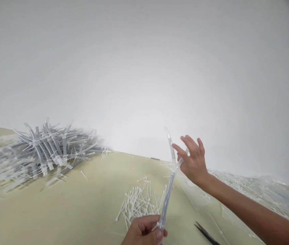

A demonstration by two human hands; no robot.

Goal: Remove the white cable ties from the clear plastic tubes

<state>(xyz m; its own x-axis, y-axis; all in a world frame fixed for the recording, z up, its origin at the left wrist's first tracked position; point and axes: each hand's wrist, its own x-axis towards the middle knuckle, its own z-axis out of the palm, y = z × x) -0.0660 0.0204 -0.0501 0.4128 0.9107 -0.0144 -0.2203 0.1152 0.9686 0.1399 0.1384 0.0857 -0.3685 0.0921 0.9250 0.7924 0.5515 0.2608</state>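
Observation:
My left hand (147, 231) is closed around the lower end of a clear Y-shaped tube (168, 195), which stands tilted up in front of me. A white cable tie (159, 224) wraps the tube at my fingertips. At the top the tube forks into two branches. My right hand (192, 160) is at the right branch, which runs between its thumb and index finger; its other fingers are spread. The contact of the thumb is partly hidden. Behind the tube lies a loose pile of white cable ties (138, 202) on the table (83, 211).
A large heap of similar clear tubes with cable ties (50, 146) is at the left. A black pointed tool (205, 233) lies at the front right. Clear plastic bags (269, 190) of white pieces lie at the right. A white wall (134, 68) backs the table.

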